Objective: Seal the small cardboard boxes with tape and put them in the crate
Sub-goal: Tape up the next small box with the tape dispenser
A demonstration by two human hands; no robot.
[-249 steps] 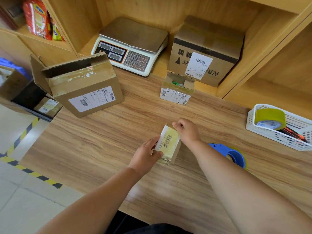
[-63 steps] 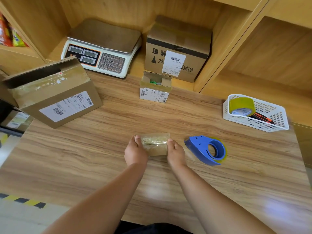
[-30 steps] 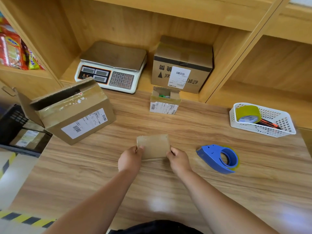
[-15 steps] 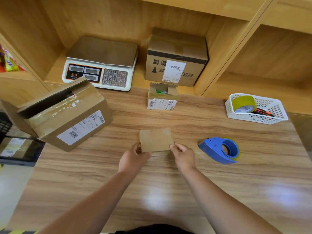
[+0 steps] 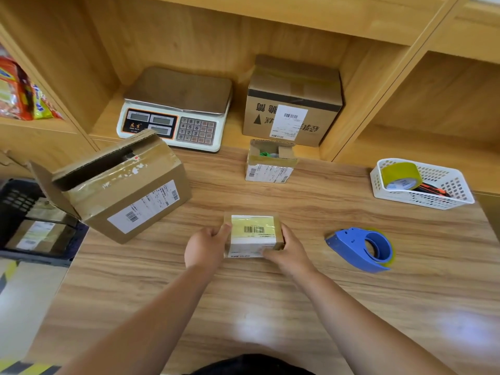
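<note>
Tabletop, wood grain, carried:
- Small cardboard box, barcode label facing up under yellowish tape; left hand gripped its left side, right hand its right.
- Blue tape dispenser, lying to the right, apart from the hands.
- White basket, far right, holding a yellow tape roll.
- Open small box, flaps up, at the back.
- Large box, tilted, one end open, at the left.

Shelf behind held a scale and a sealed carton. A black crate stood low at the left, with labelled parcels inside.
</note>
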